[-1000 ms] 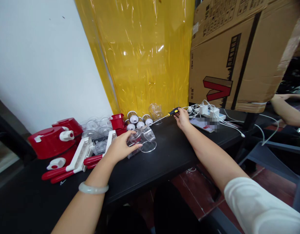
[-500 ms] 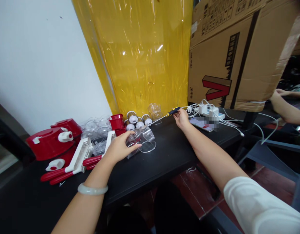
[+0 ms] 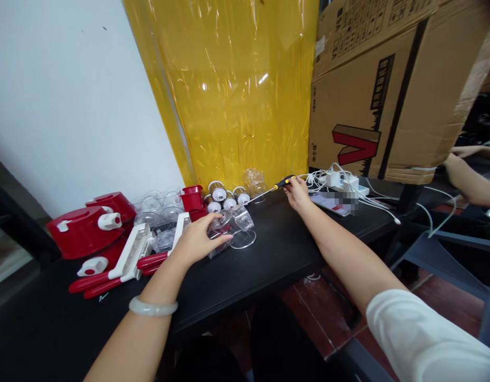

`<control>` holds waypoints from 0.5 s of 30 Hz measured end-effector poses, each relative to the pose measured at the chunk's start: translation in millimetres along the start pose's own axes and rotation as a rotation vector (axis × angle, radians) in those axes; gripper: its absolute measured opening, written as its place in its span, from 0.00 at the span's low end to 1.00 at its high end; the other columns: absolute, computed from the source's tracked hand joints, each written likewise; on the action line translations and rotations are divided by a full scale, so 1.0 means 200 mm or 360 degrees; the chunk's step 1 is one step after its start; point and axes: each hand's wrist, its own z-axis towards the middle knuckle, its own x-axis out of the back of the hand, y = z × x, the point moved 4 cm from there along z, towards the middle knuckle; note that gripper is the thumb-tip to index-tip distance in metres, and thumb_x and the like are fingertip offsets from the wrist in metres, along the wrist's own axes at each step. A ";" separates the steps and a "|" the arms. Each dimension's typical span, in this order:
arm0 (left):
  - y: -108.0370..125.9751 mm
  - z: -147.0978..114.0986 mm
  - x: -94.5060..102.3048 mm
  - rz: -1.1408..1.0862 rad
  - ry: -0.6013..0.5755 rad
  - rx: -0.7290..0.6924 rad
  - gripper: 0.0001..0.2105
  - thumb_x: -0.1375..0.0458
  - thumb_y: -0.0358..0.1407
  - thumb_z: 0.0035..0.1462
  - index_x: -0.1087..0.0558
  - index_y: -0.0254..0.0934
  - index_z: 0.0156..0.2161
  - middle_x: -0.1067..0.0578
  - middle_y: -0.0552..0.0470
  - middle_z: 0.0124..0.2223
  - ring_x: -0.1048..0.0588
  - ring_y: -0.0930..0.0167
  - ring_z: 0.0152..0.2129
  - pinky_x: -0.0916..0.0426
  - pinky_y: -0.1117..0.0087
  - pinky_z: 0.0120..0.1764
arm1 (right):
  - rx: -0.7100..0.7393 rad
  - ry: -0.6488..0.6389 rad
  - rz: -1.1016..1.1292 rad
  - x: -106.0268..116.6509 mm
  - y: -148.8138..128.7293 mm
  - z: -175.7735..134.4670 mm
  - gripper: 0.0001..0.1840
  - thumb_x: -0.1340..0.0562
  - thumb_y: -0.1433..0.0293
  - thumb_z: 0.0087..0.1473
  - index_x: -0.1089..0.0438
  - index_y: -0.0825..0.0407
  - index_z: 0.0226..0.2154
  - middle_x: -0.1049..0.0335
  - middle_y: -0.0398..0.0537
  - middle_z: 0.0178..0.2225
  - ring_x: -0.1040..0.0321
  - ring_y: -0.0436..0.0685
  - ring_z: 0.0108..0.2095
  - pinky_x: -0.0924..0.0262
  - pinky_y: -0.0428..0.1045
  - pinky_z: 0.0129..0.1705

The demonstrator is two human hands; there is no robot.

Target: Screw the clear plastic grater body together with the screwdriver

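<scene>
Almost nothing has moved since the earlier frames: both arms keep their reach and only the camera has drifted a little.

In the head view, the left hand [image 3: 197,241] is closed over a clear plastic cup part [image 3: 234,228] that lies on its side on the black worktop [image 3: 269,254], fingers curled across its top. The right hand [image 3: 297,192] is stretched well to the right of that part and pinches the black-and-yellow handle of a screwdriver [image 3: 283,182], whose thin shaft points back toward the part. Left of the clear part lie red lids [image 3: 82,229] and red-and-white handles [image 3: 125,260]; just behind it stand small metal-topped jars [image 3: 225,197]. Right of the screwdriver sit a white power strip and cables [image 3: 342,183], below a cardboard box [image 3: 388,90].

To do this well, I judge the left hand should press the part flat so it cannot roll, while the right takes the handle fully into the palm before lifting, keeping the tip clear of the jars.
</scene>
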 end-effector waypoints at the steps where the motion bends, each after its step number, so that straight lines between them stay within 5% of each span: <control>1: 0.00 0.00 0.00 -0.0001 0.0000 0.0002 0.31 0.37 0.58 0.52 0.30 0.41 0.55 0.20 0.43 0.49 0.21 0.55 0.44 0.28 0.55 0.48 | -0.0007 -0.0033 -0.0002 0.00 0.00 0.00 0.12 0.34 0.70 0.47 0.40 0.47 0.31 0.28 0.37 0.28 0.33 0.46 0.25 0.41 0.40 0.25; 15: 0.01 0.00 0.00 -0.0014 -0.0021 0.0025 0.30 0.37 0.57 0.52 0.30 0.40 0.55 0.20 0.43 0.49 0.21 0.56 0.44 0.28 0.55 0.48 | -0.0026 0.0074 0.0026 0.00 0.00 -0.01 0.14 0.35 0.69 0.47 0.41 0.45 0.35 0.32 0.32 0.24 0.36 0.45 0.22 0.43 0.41 0.24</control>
